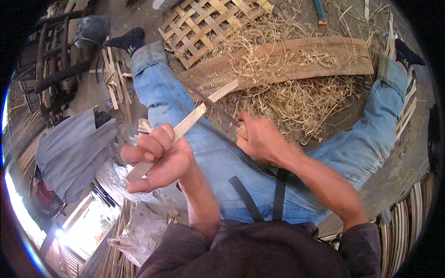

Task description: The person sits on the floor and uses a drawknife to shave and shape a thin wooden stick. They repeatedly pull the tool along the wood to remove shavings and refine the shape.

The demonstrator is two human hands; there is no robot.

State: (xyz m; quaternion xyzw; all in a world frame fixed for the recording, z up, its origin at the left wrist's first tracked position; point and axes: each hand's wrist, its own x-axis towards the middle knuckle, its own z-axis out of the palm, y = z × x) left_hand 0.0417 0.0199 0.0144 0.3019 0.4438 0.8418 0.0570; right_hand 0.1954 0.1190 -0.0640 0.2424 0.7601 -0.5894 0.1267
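Observation:
A pale wooden strip, perhaps bamboo, [189,122] slants up and away to the right over my left thigh. My left hand [169,160] is closed round its near part, the thumb below and the fingers curled over. My right hand [265,139] grips the wooden handle of a knife [225,114], its dark, narrow blade pointing up and left. The blade crosses the strip beyond my left hand and seems to touch it. Past the blade, the strip's far end [226,89] sticks out. Most of the knife's handle is hidden in my right fist.
Between my outstretched legs in jeans [162,92] lies a curved wooden board [343,55] among heaps of curly shavings [296,111]. A woven lattice panel [194,32] lies beyond. Loose strips [116,83] and a grey cloth [76,153] are at left; more strips [403,231] lie at right.

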